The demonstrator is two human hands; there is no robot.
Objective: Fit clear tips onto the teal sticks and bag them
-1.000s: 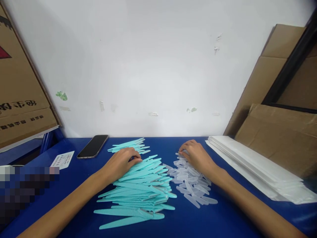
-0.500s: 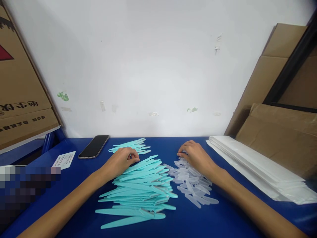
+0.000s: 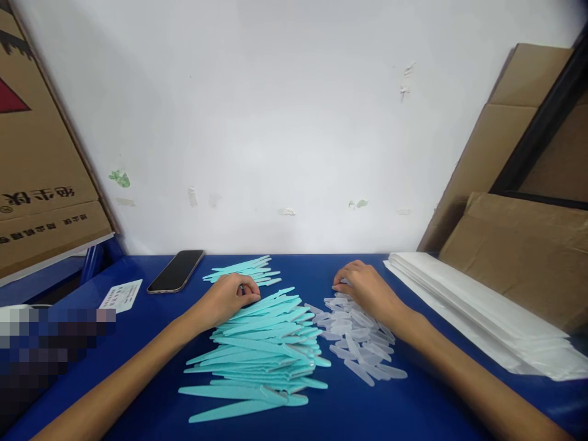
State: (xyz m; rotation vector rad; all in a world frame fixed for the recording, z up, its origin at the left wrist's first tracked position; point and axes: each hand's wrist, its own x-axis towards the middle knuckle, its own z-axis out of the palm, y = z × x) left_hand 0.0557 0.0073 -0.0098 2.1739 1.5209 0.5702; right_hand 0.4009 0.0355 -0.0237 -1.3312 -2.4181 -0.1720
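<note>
Blue worktop, white wall behind. Left hand sits on the far end of the teal stick pile, fingers curled onto the top sticks; can't tell if one is pinched. Right hand is palm-down on the far end of the clear piece pile, fingertips bent in, grasp unclear. The piles lie just beside each other. Small teal batch lies just past the left hand, with phone and card further left. White sleeve stack lies right. Cardboard boxes stand at both edges, contents hidden.
</note>
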